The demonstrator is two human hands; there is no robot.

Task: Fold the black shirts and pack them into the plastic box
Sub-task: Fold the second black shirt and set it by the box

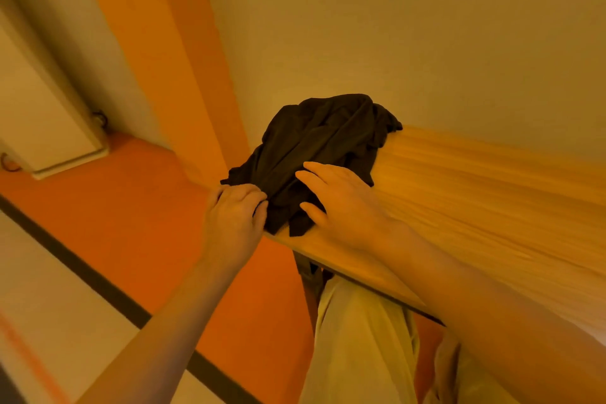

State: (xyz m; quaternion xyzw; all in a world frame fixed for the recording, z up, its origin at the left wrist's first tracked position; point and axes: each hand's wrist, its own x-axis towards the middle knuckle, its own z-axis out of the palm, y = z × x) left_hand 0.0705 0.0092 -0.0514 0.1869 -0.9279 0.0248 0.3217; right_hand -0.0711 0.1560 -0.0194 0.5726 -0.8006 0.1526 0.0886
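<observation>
1. Our left hand (236,213) curled its fingers into the near edge of the shirts (314,154), pinching the cloth.
2. The shirts lay in a crumpled black heap at the table's (475,200) left end.
3. Our right hand (341,203) rested spread on the heap, fingers straight.

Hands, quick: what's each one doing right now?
Left hand: fingers curled, gripping the black shirt at its edge.
Right hand: open, fingers resting on the shirt.

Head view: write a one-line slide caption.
Left hand grips the crumpled black shirt on the wooden table; right hand rests on it.
</observation>
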